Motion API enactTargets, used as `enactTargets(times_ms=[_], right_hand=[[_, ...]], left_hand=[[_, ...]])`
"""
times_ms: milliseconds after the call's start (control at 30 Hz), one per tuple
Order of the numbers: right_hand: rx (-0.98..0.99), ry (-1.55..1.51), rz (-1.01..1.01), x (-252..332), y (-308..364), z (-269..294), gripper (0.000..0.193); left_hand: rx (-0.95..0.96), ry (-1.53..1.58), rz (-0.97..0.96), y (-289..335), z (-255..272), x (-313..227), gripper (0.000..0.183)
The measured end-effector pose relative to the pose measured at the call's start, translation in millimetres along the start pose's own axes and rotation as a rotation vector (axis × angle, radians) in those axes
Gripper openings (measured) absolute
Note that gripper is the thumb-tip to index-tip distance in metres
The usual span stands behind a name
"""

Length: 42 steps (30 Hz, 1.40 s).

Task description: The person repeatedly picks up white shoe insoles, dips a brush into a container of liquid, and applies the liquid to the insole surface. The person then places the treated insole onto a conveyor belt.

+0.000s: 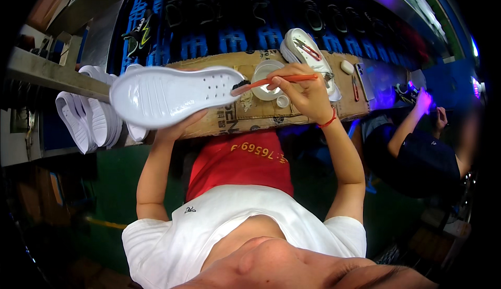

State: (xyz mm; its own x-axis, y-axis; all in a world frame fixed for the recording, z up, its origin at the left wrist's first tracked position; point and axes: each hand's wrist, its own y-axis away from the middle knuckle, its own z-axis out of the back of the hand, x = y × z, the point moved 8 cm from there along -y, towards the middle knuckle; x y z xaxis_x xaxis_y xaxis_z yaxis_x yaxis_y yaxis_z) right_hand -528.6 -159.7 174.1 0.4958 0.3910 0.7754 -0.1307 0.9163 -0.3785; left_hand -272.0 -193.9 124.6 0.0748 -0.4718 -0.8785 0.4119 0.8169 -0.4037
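Note:
My left hand (183, 124) grips a white shoe sole (167, 95) from below and at its near edge, with most of its fingers hidden under it. The sole's smooth, ribbed inner face is turned up, and a group of small holes marks its narrower right end. In my right hand (308, 97) is an orange-handled toothbrush (284, 79), pinched between thumb and fingers. Its dark bristles meet the sole's right end. Just beyond that hand stand a round white bowl (261, 74) and a small white cup (282, 101).
Cardboard (206, 128) covers the bench. More white soles (96, 119) are stacked at left. Beyond my right hand lie other soles (292, 54) with a red-handled tool on top, a white case (347, 67) and a phone (366, 83). Shoes line the dark rack behind. A co-worker (417, 145) sits at right.

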Motion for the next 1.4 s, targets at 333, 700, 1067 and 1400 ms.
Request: enactTargets(times_ms=[333,700,1067,1400], right_hand=[[0.067,-0.518,0.031,54,-5,-90,0.018],[0.211,-0.163,0.271,20,-73,-48,0.015],[0.018,-0.532,-0.282,-12,9,-29,0.025],[-0.916,-0.833,0.040,13,89,95,0.027]], left_hand=[[-0.043,0.615,-0.011,-4,-7,8,0.074],[-0.072,-0.091,0.023,12,4,12,0.078],[0.115,0.212,-0.162,-28,-30,-12,0.078],[0.286,0.709,-0.169,-385,-6,-119,0.046]])
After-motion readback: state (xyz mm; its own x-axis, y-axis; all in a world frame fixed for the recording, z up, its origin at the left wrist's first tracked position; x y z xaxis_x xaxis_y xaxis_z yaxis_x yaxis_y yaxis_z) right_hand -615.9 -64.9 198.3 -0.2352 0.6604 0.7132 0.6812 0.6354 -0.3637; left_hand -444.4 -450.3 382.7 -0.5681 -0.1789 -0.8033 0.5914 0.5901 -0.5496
